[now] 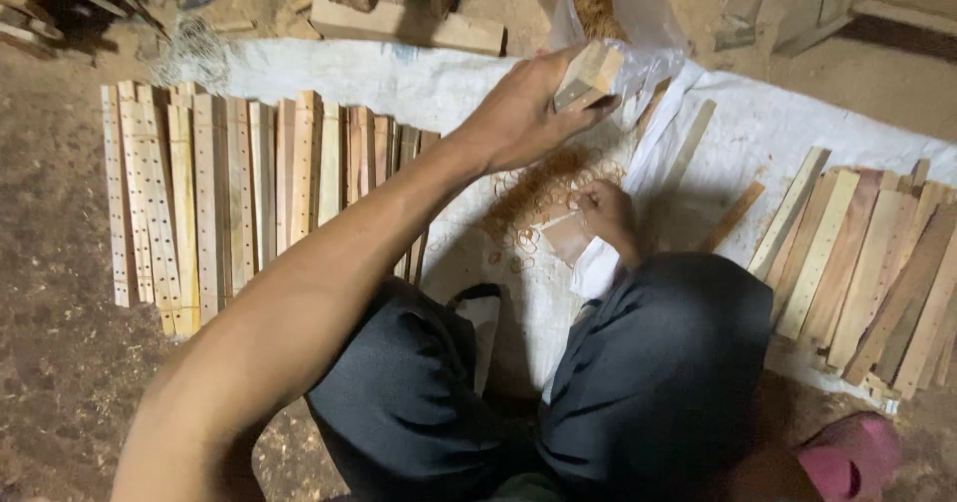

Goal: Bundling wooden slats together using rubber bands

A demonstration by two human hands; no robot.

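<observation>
My left hand (523,113) is stretched out over the white sheet (439,83) and grips a bundle of short wooden slats (588,73) by its end. My right hand (606,215) rests low in front of my knee, fingers closed around a small pale piece of wood (566,235). Between the two hands lies a loose heap of thin rubber bands (543,188) on the sheet. Part of my right hand is hidden behind my dark trouser leg (658,362).
Drilled wooden slats (209,193) lie side by side on the left, another stack of slats (867,263) on the right. A clear plastic bag (618,13) with more bands sits behind the bundle. Wood offcuts (409,23) line the far dirt floor. A pink sandal (852,452) shows at bottom right.
</observation>
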